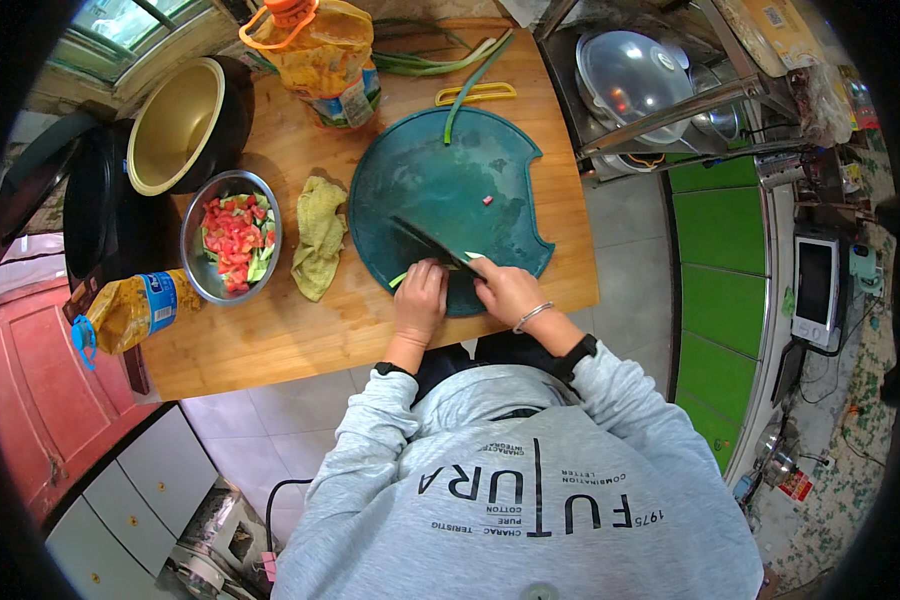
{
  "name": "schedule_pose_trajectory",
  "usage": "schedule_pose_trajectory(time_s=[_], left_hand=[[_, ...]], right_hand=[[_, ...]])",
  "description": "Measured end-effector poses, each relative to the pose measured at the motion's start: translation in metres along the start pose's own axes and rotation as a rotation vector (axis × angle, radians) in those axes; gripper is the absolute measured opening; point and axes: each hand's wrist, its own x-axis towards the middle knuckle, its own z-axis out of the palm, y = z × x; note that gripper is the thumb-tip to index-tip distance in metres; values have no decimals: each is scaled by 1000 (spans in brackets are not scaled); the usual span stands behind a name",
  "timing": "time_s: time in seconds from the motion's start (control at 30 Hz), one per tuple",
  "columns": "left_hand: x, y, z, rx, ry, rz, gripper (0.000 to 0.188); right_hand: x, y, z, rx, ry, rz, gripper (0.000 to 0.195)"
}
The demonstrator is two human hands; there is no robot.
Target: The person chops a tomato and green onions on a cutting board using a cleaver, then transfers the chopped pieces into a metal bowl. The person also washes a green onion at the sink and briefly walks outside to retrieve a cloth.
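Note:
My right hand grips a kitchen knife with a dark, broad blade; its handle is hidden in the fist. The blade slants over the lower part of a round green cutting board. Beside the blade, my left hand presses down with bent fingers on a green scallion stalk, mostly hidden under it. A pale green-white piece shows by the knife near my right hand. Higher on the board lie a small pinkish bit and the end of a long scallion leaf.
A metal bowl of chopped tomato and green vegetable stands left, beside a yellow cloth. Oil bottles and a gold-lined pot share the wooden table. Behind the board lie a yellow-handled tool and scallions.

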Motion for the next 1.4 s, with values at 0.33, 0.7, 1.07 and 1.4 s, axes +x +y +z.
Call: schedule_pose_trajectory(time_s=[0.33,0.7,1.07,1.4], left_hand=[[-6,1,-20,61,85,-62,13],[-22,-10,-10,174,78,-20,19],[-15,-3,-12,126,51,-20,15],[-1,5,-24,-29,136,-60,13]], right_hand=[[-66,-17,-33,-76,-88,61,26],[-67,-23,-30,-286,-137,45,22],[-4,-1,-1,72,-59,8,24],[-57,-17,-43,-95,-42,89,24]])
